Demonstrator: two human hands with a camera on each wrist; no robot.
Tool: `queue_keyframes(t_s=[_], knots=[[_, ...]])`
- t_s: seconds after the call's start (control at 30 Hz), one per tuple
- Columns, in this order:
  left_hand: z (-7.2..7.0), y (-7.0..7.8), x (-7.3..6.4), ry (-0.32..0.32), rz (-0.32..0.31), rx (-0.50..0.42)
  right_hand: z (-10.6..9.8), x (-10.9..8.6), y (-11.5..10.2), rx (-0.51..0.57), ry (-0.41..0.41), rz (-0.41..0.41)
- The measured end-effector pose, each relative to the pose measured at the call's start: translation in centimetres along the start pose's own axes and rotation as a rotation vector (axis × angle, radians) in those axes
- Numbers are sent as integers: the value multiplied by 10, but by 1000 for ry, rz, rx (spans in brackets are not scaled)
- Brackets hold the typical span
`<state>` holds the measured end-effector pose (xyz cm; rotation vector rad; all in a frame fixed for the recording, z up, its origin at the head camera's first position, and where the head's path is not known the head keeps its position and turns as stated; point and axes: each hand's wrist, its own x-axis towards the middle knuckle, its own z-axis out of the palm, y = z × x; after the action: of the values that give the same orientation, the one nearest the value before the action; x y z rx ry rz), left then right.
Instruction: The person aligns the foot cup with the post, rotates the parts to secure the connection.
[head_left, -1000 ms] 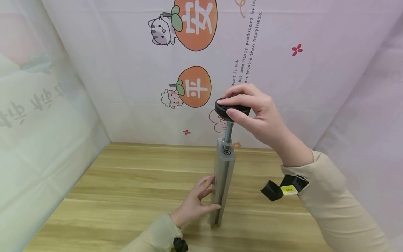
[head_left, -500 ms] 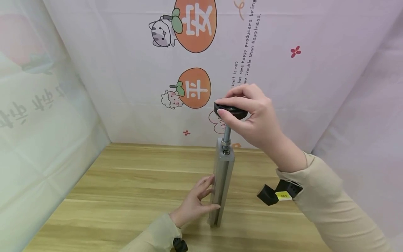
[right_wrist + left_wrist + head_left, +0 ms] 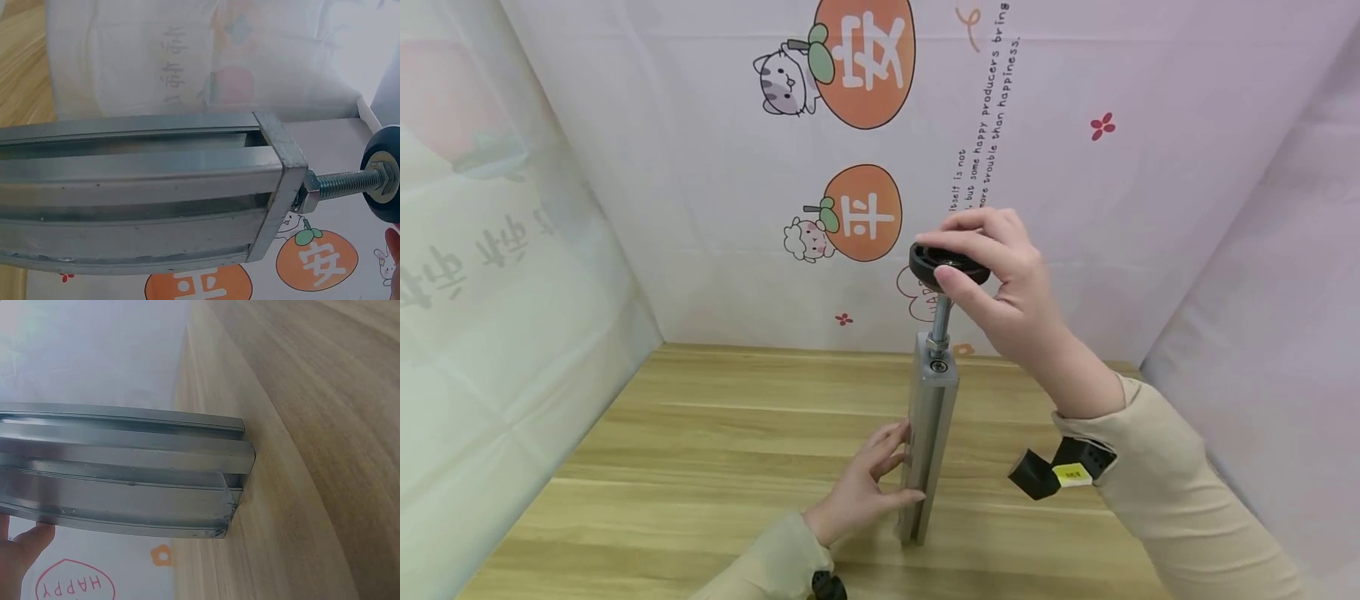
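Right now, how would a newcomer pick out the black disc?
On the wooden table stands a grey metal bar. A bolt rises from its top, ending in the black disc, gripped by the right hand. Unlike the slim silvery bolt, it is wide and black.

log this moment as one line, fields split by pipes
left hand: holds metal bar | right hand: grips black disc | threaded rod: between disc and bar | bar: upright on wooden table
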<state>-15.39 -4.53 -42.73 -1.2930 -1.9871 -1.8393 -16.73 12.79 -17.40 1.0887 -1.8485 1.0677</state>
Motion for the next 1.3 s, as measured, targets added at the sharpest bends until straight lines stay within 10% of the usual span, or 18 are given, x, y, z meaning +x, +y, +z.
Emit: queue_keyframes(t_s=[0.3, 0.53, 0.87, 1.3], knots=[[1, -1, 0, -3, -3, -5, 4, -6, 29, 1006, -174, 243], [2, -1, -1, 0, -15, 7, 12, -6, 41, 1436, -367, 293], [1, -1, 0, 4, -32, 9, 20, 3, 36, 1745, -412, 268], [1, -3, -1, 4, -10, 24, 25, 4, 34, 1751, -377, 240]])
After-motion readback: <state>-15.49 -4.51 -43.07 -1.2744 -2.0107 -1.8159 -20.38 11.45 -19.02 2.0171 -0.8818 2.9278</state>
